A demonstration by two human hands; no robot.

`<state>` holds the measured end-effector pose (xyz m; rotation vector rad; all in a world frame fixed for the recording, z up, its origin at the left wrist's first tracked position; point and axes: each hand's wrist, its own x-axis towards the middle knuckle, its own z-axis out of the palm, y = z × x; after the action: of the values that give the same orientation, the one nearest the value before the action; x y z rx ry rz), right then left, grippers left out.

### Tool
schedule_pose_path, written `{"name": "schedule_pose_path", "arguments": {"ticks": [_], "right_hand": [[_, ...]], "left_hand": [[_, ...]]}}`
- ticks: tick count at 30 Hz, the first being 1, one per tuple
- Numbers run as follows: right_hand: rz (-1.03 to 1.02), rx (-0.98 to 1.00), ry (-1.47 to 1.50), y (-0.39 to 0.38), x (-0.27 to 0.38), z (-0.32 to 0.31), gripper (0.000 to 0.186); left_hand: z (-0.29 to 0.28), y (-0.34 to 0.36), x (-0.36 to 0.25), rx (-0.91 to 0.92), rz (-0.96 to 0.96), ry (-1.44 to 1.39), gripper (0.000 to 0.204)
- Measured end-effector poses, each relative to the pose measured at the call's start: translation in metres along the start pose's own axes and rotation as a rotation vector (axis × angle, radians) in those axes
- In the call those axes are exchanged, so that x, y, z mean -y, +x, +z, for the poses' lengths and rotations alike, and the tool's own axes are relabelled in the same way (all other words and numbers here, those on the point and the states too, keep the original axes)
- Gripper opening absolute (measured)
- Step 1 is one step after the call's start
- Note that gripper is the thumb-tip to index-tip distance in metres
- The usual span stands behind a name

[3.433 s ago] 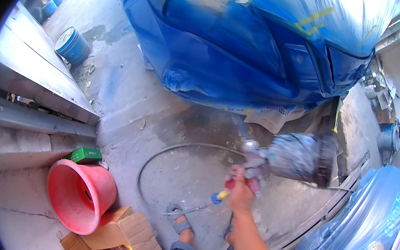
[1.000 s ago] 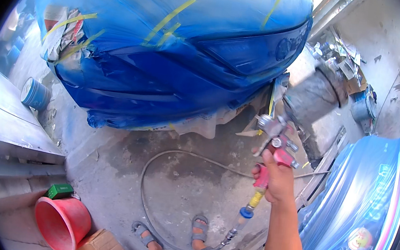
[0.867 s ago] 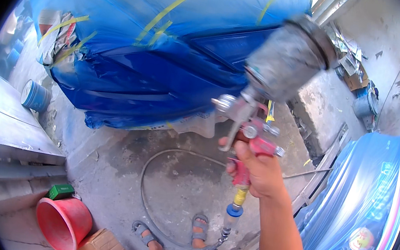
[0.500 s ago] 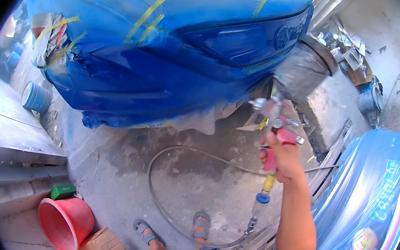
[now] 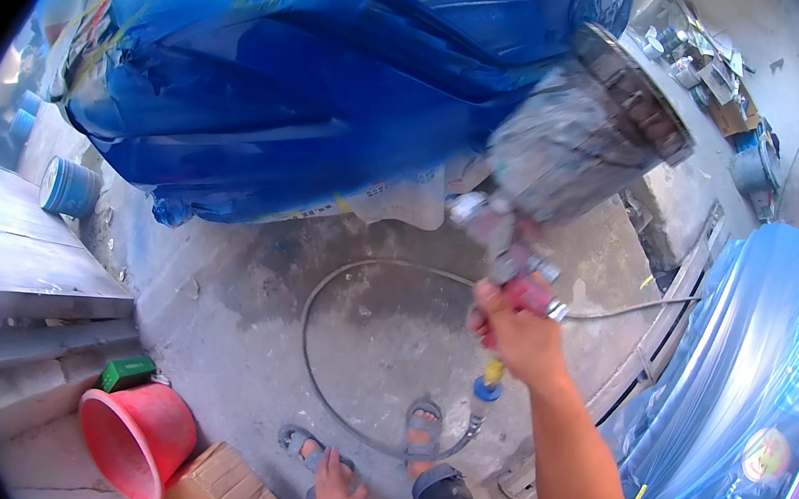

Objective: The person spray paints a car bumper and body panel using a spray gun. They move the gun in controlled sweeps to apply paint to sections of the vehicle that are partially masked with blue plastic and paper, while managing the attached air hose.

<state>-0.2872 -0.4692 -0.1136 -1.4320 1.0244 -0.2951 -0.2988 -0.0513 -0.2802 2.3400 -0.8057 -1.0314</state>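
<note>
My right hand [image 5: 524, 342] is closed round the red-and-silver handle of a spray gun [image 5: 503, 233], blurred by motion. The gun's large grimy metal cup [image 5: 586, 133] is raised in front of a glossy blue vehicle front [image 5: 289, 94], masked above with blue plastic and yellow tape. A blue-and-yellow fitting [image 5: 487, 390] below the handle joins a grey hose [image 5: 317, 299] looped on the concrete floor [image 5: 219, 317]. My left hand [image 5: 337, 494] hangs low by my left leg, holding nothing, its fingers loosely apart. My sandalled feet are below.
A red tub [image 5: 117, 440], green box [image 5: 126, 373] and cardboard box [image 5: 222, 489] lie lower left. A blue bucket [image 5: 70, 186] stands beside a metal panel [image 5: 37, 242]. Plastic-covered item [image 5: 746, 376] at right; bricklike step and clutter [image 5: 722, 100] behind it.
Since half a second ago, my right hand and the spray gun have shifted left and slightly down, the cup looming larger. My left hand has risen into view at the bottom.
</note>
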Motion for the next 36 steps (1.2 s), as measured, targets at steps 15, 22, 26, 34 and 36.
{"name": "schedule_pose_path", "arguments": {"ticks": [15,22,26,34,36], "right_hand": [[-0.179,-0.540,0.144,0.038,-0.082,-0.100,0.032],[-0.328,-0.656,0.241,0.073,-0.130,-0.103,0.028],[-0.334,-0.544,0.103,0.093,-0.172,-0.066,0.024],[-0.466,0.163,0.322,0.065,-0.227,0.062,0.020],[-0.492,0.104,0.307,0.073,-0.233,0.053,0.019]], "left_hand": [[0.183,0.123,0.017,0.952,0.164,-0.430,0.069],[0.158,0.129,0.109,1.064,0.000,0.396,0.077],[0.143,0.178,0.138,0.950,-0.008,0.569,0.058],[0.060,0.166,0.141,0.819,-0.221,0.653,0.049],[0.061,0.170,0.111,0.804,-0.132,0.649,0.047]]}}
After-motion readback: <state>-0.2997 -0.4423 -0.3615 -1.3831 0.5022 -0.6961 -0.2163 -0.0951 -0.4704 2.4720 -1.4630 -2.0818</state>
